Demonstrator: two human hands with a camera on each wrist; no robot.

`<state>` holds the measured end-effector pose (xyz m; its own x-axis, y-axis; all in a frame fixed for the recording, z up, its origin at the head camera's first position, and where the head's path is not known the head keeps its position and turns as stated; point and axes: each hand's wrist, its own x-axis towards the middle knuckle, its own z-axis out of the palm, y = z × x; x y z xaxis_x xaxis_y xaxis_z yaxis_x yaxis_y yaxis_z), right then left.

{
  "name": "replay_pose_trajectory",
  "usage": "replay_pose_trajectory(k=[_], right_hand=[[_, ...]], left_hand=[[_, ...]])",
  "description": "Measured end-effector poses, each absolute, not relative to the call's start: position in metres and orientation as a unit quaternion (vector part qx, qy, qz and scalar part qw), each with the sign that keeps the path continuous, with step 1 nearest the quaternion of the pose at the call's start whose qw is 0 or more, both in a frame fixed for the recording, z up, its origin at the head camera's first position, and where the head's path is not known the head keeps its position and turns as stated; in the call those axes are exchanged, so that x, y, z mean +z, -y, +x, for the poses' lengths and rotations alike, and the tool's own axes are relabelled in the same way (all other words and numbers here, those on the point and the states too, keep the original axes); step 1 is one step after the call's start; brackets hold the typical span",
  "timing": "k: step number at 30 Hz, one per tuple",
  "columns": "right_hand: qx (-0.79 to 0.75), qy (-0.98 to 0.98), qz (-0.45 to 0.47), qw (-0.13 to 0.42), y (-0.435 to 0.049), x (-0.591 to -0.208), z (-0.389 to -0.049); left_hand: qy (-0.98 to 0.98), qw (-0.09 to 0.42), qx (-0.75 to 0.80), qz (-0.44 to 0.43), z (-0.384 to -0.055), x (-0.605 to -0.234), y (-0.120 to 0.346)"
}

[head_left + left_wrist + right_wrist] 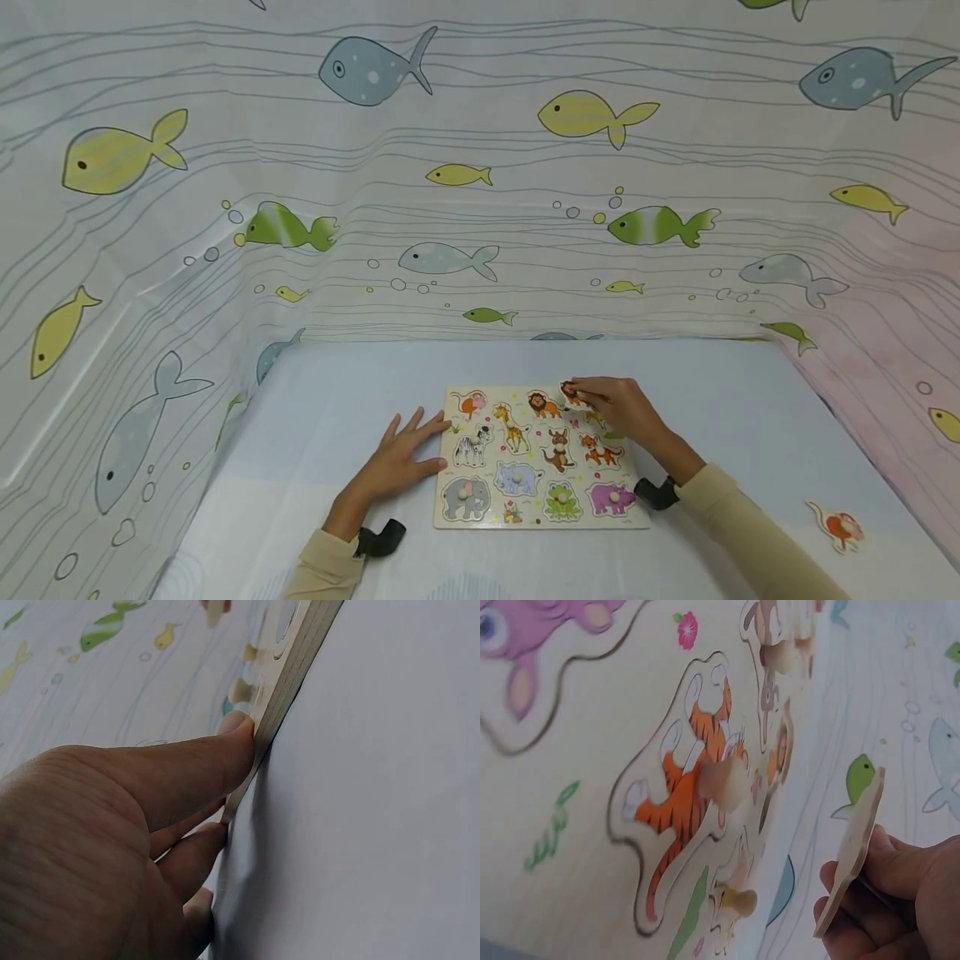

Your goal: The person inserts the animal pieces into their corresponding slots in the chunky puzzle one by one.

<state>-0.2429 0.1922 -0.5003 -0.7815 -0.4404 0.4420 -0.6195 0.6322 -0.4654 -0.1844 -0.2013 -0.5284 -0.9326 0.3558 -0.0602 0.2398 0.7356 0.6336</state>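
A wooden peg puzzle board with animal pictures lies on the table. My left hand has its fingers spread against the board's left edge. In the left wrist view, the thumb presses at the board's side. Above the board's far right corner, my right hand pinches a lion puzzle piece. The right wrist view shows that piece edge-on between thumb and fingers, off the board. A matching lion picture is on the board, left of the held piece. The tiger piece, with its knob, sits below the right hand.
A monkey puzzle piece lies on the table to the right, apart from the board. A monkey picture shows at the board's far left corner. Fish-patterned sheeting rises behind the pale table and along its sides.
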Motion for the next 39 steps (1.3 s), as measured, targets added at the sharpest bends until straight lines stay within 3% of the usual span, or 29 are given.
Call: replay_pose_trajectory(k=[39], right_hand=[[0.287,0.893,0.333,0.093,-0.149,-0.52,-0.264]], left_hand=[[-0.928,0.086,0.324,0.165,-0.186,-0.532,0.204]])
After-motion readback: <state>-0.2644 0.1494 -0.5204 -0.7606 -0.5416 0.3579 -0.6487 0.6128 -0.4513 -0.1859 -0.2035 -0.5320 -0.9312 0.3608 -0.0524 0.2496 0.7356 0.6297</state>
